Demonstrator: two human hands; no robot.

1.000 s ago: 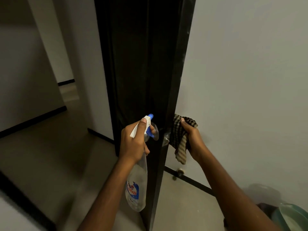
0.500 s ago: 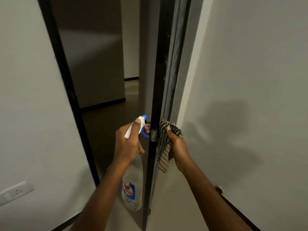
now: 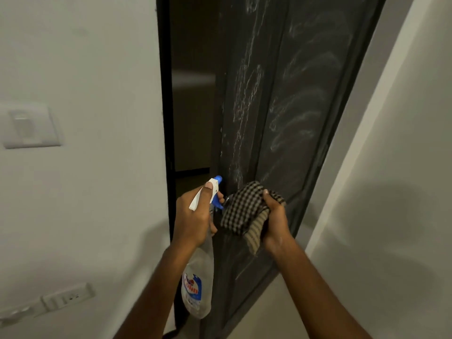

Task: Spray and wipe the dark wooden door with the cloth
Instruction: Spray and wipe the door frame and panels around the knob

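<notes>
Left hand fingers wrapped round the spray bottle, which looks nearly empty. Right hand fingers bunch the checked cloth against the streaky dark door.

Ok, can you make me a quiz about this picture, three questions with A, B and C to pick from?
1. Where is the checked cloth?
A. On the floor
B. In the right hand, at the door
C. Hanging on a hook

2. What colour is the nozzle tip of the spray bottle?
A. Red
B. Green
C. Blue

3. How does the door look?
A. Streaked with pale smears
B. Covered in stickers
C. Cracked in half

Answers:
1 B: the right hand grips the bunched cloth in front of the dark panel.
2 C: blue shows just past the thumb of the left hand.
3 A: whitish swirls run up the panel.
</notes>
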